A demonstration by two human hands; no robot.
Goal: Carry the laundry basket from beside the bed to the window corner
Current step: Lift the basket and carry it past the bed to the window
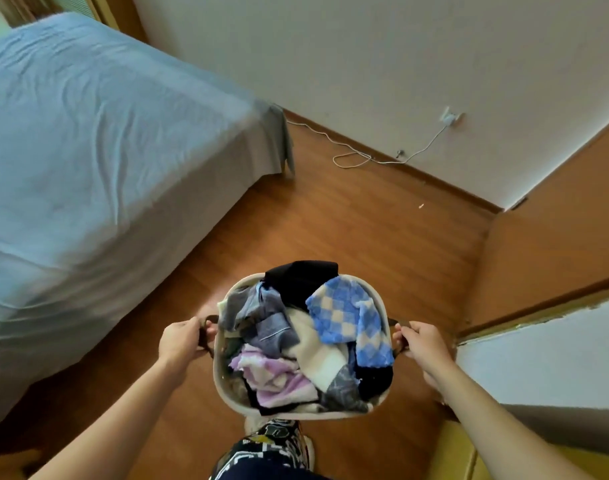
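A pale oval laundry basket [218, 379] hangs in front of me above the wooden floor, heaped with clothes: a blue checked cloth, a black garment, grey, cream and lilac pieces. My left hand [180, 337] is closed around the dark handle on the basket's left side. My right hand [422, 341] grips the matching handle on the right side. The bed [99, 150] with a light blue sheet lies to the left.
A white charger cable [355, 157] trails on the floor along the far wall from a wall socket [450, 116]. A wooden door or panel [552, 216] stands at right. Wooden floor [348, 230] stretches ahead. My leg in patterned trousers shows below the basket.
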